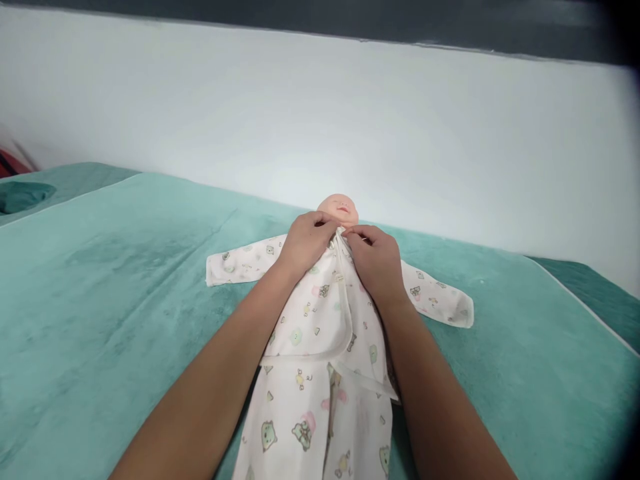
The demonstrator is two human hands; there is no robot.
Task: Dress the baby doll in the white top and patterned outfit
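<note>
A baby doll (342,205) lies on its back, its head toward the wall. It wears a white baby jacket (305,327) printed with small bears, the sleeves spread out to both sides. Below the jacket are matching printed trousers (285,427). Just under the doll's chin, my left hand (313,237) pinches the jacket's neckline from the left. My right hand (373,257) pinches the same neckline from the right, the fingertips of both hands almost meeting. The jacket's front edges overlap down the chest. What exactly lies between my fingertips is partly hidden.
A green plush cover (125,287) spreads under the doll, with light piping along its edges. Behind it rises a white wall (320,120) with a dark band (320,23) above. Something red (14,163) shows at the far left edge.
</note>
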